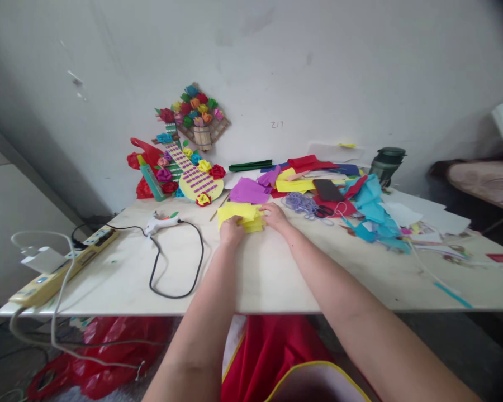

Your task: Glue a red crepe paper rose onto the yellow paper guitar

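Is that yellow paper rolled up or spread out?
Spread out: the yellow paper shows a broad face between the left hand and right hand.

1 left hand and 1 right hand, 2 in all; 1 table; 1 stack of yellow paper; 1 glue gun; 1 power strip; 1 white charger; 1 glue bottle; 1 phone; 1 lidded green bottle; 1 bundle of lavender yarn; 1 guitar-shaped board; 1 flower basket; 3 handwritten digits; the paper flowers and loose coloured sheets overlap too much to count.
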`<control>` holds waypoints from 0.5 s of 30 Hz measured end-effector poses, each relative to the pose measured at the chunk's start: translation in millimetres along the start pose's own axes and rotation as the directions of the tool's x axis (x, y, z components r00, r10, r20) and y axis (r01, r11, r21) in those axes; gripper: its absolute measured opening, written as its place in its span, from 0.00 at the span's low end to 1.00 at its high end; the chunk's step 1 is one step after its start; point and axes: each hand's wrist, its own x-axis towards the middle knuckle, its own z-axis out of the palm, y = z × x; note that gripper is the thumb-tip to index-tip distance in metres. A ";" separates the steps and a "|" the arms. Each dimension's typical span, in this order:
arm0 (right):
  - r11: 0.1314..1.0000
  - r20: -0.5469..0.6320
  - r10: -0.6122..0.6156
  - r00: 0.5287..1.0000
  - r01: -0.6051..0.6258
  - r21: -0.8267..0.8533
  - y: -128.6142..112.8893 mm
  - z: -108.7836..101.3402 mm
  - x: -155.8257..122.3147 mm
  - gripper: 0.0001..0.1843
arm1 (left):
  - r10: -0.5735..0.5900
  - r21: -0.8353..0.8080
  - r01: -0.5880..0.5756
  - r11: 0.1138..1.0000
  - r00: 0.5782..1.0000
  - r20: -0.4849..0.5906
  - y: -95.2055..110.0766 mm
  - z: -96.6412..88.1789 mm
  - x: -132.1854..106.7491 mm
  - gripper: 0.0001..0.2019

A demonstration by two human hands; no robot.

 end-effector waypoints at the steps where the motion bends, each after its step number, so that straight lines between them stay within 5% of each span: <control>1: 1.000 0.002 -0.006 1.000 0.006 -0.001 0.6 -1.1 0.0 0.16 | 0.001 -0.002 -0.001 1.000 1.000 0.004 0.1 -0.1 -0.2 0.21; 6: 0.999 0.037 -0.041 0.998 0.042 -0.028 -2.0 -1.6 -1.8 0.20 | 0.036 0.069 -0.037 0.997 0.999 0.014 2.0 0.7 -3.2 0.21; 12: 0.996 0.103 -0.050 0.993 0.057 -0.067 -1.4 4.1 -2.7 0.22 | 0.269 0.152 -0.256 0.955 0.960 -0.079 6.5 0.5 -7.5 0.21; 15: 0.997 0.092 -0.049 0.995 0.055 -0.062 0.7 5.4 -2.3 0.22 | 0.250 0.175 -0.239 0.955 0.967 -0.043 9.0 1.5 -8.9 0.20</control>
